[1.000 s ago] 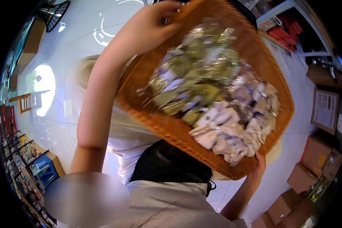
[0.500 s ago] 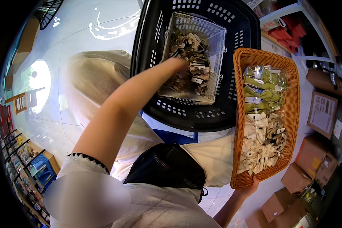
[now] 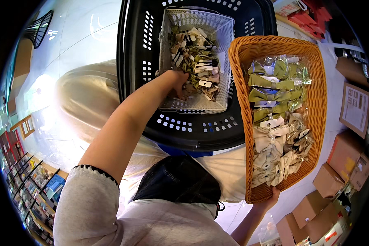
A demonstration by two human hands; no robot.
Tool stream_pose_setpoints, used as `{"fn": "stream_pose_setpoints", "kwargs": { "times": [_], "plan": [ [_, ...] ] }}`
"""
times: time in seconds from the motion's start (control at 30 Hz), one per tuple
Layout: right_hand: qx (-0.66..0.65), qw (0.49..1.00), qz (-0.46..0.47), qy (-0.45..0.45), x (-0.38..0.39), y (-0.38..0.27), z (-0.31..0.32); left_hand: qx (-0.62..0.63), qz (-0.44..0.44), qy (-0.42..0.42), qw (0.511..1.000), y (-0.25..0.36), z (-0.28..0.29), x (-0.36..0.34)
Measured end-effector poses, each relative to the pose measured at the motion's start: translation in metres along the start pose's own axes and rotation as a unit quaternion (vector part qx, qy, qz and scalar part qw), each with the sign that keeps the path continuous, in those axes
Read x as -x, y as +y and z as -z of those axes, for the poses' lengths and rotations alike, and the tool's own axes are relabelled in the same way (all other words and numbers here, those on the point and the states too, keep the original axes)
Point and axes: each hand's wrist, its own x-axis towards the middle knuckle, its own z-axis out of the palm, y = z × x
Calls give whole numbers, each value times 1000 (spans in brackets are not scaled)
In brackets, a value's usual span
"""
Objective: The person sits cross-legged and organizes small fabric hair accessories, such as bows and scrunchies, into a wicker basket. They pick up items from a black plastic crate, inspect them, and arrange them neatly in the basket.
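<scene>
My left hand (image 3: 178, 84) reaches down into a white mesh basket (image 3: 227, 61), fingers curled low at its near left corner. What the fingertips close on is hidden among small fabric bows (image 3: 197, 57) in olive, brown and cream, several with pale tags. That mesh basket sits inside a larger black plastic basket (image 3: 192, 141). My right hand (image 3: 269, 200) grips the near end of an orange-brown wicker basket (image 3: 319, 119), tilted against my right thigh. Inside the wicker lie olive green bows (image 3: 274, 96) in clear wrapping at the far half and cream and beige bows (image 3: 270, 164) at the near half.
Cardboard boxes (image 3: 309, 209) stack along the right side. Shelves of small goods (image 3: 33, 192) stand at the lower left. Red packets (image 3: 309, 20) lie at the upper right. A black wire stand (image 3: 40, 28) rests on the glossy pale floor (image 3: 76, 41).
My left hand has shifted left and nearer inside the mesh basket and is less blurred. The wicker basket appears higher and further left. The black and mesh baskets sit further left in view.
</scene>
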Motion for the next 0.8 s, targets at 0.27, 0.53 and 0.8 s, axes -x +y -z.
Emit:
{"fn": "stream_pose_setpoints", "kwargs": {
  "times": [0.27, 0.53, 0.8],
  "plan": [
    [-1, 1000, -8, 3, -5, 3, 5, 35, 25, -57, 997, 9, -3, 3],
    [-2, 1000, 9, -18, -5, 7, 0, 69, -18, 62, 996, 11, -22, 10],
    [4, 999, 18, -46, -6, 9, -2, 200, 4, 122, 972, -14, -42, -22]
  ]
}}
